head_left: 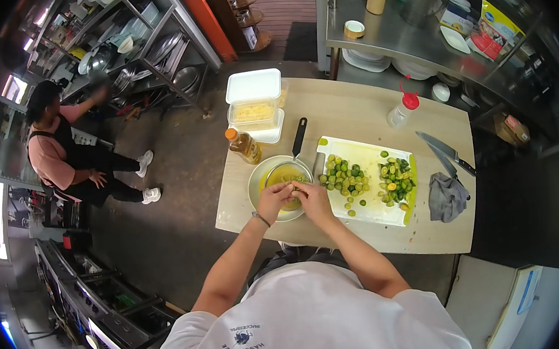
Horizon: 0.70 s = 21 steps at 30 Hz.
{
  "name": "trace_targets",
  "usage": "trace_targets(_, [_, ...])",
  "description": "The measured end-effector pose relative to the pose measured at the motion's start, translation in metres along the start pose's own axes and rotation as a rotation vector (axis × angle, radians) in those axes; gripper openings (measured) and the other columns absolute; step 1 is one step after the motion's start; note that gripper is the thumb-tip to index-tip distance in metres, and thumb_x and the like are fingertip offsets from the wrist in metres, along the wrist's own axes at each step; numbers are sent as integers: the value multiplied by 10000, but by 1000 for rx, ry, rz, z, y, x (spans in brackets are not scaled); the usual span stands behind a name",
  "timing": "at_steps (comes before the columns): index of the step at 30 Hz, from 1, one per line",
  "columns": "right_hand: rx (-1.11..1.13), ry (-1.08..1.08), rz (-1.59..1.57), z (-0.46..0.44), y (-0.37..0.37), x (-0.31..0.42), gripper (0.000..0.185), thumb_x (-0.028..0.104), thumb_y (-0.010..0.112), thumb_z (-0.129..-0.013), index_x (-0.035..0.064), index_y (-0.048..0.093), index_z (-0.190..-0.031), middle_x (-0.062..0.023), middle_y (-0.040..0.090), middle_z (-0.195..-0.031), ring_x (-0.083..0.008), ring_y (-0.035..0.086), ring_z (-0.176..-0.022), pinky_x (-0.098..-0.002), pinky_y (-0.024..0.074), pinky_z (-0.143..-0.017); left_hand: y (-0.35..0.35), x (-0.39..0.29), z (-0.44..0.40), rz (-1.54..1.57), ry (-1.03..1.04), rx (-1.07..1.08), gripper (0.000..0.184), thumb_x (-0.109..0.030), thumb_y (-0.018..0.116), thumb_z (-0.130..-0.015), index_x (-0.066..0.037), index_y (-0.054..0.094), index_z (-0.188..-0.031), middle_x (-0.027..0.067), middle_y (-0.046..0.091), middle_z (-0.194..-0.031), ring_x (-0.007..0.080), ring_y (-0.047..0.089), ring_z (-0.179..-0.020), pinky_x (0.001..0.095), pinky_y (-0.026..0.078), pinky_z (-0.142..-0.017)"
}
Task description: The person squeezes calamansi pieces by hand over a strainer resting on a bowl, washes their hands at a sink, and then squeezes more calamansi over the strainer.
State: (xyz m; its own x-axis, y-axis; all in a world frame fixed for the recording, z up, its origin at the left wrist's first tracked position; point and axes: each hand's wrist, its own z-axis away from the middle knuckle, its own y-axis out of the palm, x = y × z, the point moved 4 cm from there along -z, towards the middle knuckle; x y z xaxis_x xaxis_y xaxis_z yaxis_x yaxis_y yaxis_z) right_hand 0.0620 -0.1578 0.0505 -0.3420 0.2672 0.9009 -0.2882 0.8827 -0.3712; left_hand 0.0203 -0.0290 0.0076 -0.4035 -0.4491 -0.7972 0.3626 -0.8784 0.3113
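Observation:
Over a white bowl (252, 193) my left hand (275, 203) and my right hand (314, 203) meet at the fingertips. Both are closed in a pinch on a small lime half, mostly hidden by the fingers. Beneath them a round strainer (302, 170) with a black handle (300, 137) rests across the bowl, with pulp in its mesh and yellow liquid below. To the right, a white cutting board (363, 215) with green ends carries a pile of cut limes (343, 175) and a second pile of flattened lime pieces (394, 183).
An oil-coloured bottle (244, 146) and a tub of yellow food (252, 112) stand behind the bowl. Right of the board lie knives (447, 150) and a grey cloth (447, 197); a red-capped bottle (403, 110) stands behind it. Another person (58, 147) is at the left shelves.

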Motion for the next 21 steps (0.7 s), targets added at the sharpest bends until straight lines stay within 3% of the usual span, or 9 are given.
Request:
trace_targets(5, [196,124,-62,0,3,-7,254,76,640,-726,15,629,-973,-139,610,-774,-244,592,-636,-302,459,-582,-7,0,8,40,-125,144,191,-166,557,-862,-2,602,-949,27,606,-795,91,559,-728,210,459,-684])
trace_targets(12, [147,-21,31,1,16,-16,223,77,632,-733,-5,610,-939,-145,596,-761,-261,594,-683,-319,462,-607,-13,3,1,52,-188,211,175,-162,552,-863,-8,596,-933,44,610,-819,106,574,-728,236,469,-683])
trace_targets(16, [129,9,76,-6,17,-13,190,107,592,-769,-12,590,-918,-169,597,-803,-319,586,-743,-365,460,-669,-14,2,-10,71,-159,173,187,-178,562,-859,-5,600,-918,45,617,-811,108,578,-701,228,472,-659])
trace_targets(19, [140,10,176,-8,18,-16,197,136,557,-799,-10,576,-929,-184,596,-868,-358,573,-772,-414,447,-712,-17,-1,-13,-113,-131,56,198,-209,596,-834,-15,629,-855,32,621,-756,88,575,-669,223,468,-619])
trace_targets(21, [252,-41,372,-8,22,-19,178,133,493,-823,-26,550,-877,-202,573,-813,-358,570,-825,-412,459,-704,-18,-11,-13,-813,115,-67,198,-219,618,-787,-24,651,-802,82,637,-720,158,604,-644,284,477,-597])
